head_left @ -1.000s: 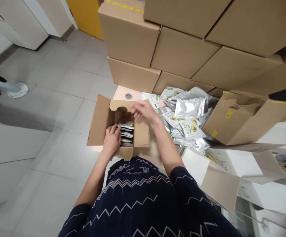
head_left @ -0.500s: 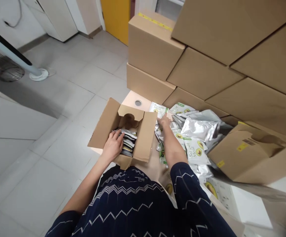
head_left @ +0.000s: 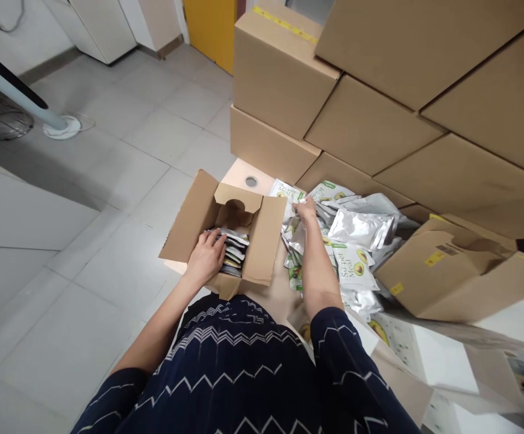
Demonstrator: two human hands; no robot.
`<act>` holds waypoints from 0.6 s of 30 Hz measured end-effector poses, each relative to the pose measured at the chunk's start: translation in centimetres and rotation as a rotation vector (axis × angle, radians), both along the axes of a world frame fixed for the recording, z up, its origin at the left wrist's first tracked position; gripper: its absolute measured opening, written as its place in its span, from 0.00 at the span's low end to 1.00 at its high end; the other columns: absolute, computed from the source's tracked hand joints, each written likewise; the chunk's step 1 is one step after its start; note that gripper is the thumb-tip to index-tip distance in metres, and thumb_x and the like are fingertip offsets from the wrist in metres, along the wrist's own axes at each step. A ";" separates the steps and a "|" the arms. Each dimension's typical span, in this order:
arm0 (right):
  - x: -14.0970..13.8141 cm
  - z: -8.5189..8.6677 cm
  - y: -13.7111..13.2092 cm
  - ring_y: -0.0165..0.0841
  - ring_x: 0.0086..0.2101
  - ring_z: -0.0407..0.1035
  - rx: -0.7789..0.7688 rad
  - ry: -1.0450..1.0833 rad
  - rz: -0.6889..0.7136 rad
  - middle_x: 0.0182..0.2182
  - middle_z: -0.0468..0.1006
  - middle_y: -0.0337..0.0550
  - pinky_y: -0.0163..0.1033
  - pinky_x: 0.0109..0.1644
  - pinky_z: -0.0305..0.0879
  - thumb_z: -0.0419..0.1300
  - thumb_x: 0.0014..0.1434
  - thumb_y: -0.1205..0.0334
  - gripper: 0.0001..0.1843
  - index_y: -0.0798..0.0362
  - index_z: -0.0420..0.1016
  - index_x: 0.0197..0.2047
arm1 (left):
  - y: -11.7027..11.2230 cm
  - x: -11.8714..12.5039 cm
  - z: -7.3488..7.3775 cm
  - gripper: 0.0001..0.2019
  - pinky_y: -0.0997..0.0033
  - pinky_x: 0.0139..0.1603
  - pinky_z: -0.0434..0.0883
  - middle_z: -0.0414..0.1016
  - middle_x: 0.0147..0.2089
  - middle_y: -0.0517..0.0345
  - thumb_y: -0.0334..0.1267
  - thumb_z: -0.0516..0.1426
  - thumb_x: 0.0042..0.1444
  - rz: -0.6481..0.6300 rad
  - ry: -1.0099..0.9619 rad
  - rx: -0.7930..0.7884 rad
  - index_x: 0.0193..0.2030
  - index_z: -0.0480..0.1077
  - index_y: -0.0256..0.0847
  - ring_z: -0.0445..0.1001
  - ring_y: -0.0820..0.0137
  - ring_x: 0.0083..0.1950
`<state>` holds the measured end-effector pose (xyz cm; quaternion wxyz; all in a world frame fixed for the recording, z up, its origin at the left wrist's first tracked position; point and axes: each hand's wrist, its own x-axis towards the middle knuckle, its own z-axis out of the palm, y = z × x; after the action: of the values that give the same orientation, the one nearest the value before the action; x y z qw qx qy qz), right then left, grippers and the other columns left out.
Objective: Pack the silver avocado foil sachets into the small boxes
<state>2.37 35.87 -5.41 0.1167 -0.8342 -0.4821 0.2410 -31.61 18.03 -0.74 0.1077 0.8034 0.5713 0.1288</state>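
Observation:
An open cardboard box [head_left: 268, 241] stands in front of me with its flaps raised. Inside it, several flat pouches [head_left: 235, 248] are lined up in a row on edge. My left hand [head_left: 206, 253] rests over the left side of the box, its fingers laid on the pouches' upper edges. To the right of the box, my right hand [head_left: 306, 209] pinches a white pouch at the far left part of a loose pile. That pile holds silver pouches [head_left: 364, 229] and white ones printed "Super Meal" [head_left: 356, 266] with avocado pictures. The fingertips of my right hand are partly hidden.
Large closed cartons [head_left: 284, 78] are stacked like a wall behind the pile. Another opened carton [head_left: 442, 271] lies tilted at the right. White printed boxes [head_left: 442, 358] sit at lower right. The table [head_left: 232, 175] has a round hole near its far edge.
My right hand has closed on a pouch in the pile and turned slightly. My left hand stays on the pouches in the box. The view has shifted a little.

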 end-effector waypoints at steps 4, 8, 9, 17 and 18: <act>-0.9 4.9 -2.2 0.37 0.43 0.72 0.219 -0.014 0.076 0.43 0.79 0.46 0.39 0.51 0.66 0.55 0.57 0.69 0.15 0.52 0.67 0.48 | 0.0 0.0 -0.1 0.22 0.45 0.66 0.66 0.69 0.64 0.38 0.40 0.47 0.68 0.007 -0.012 -0.004 0.61 0.72 0.35 0.64 0.50 0.64; -2.8 12.3 -6.5 0.35 0.44 0.72 0.613 0.088 0.206 0.43 0.77 0.44 0.40 0.51 0.66 0.54 0.60 0.66 0.10 0.50 0.65 0.46 | 0.1 0.0 -0.3 0.22 0.46 0.67 0.65 0.70 0.64 0.38 0.41 0.46 0.69 -0.001 -0.010 0.012 0.60 0.72 0.35 0.64 0.51 0.64; -3.5 14.2 -7.6 0.35 0.45 0.72 0.687 0.131 0.249 0.44 0.77 0.44 0.40 0.52 0.66 0.54 0.61 0.64 0.09 0.50 0.64 0.46 | 0.1 0.0 -0.3 0.22 0.47 0.67 0.64 0.70 0.64 0.38 0.41 0.46 0.69 -0.007 -0.003 0.018 0.60 0.72 0.34 0.64 0.51 0.64; -11.1 20.9 -13.1 0.39 0.47 0.74 0.708 0.236 0.552 0.43 0.79 0.43 0.43 0.49 0.71 0.55 0.66 0.60 0.09 0.47 0.68 0.49 | 0.0 0.2 -0.3 0.22 0.49 0.66 0.65 0.70 0.63 0.37 0.42 0.46 0.69 -0.008 0.004 0.034 0.60 0.72 0.32 0.65 0.51 0.63; -11.8 21.3 -13.7 0.39 0.48 0.74 0.720 0.235 0.567 0.45 0.79 0.44 0.43 0.50 0.72 0.54 0.66 0.61 0.10 0.47 0.68 0.51 | 0.0 0.2 -0.3 0.22 0.49 0.66 0.65 0.70 0.63 0.37 0.42 0.46 0.69 -0.007 0.003 0.033 0.60 0.72 0.32 0.65 0.51 0.63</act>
<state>-9.39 22.22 15.85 0.3818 -0.5432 -0.7274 0.1737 -31.43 18.07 -1.04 0.0940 0.8073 0.5664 0.1365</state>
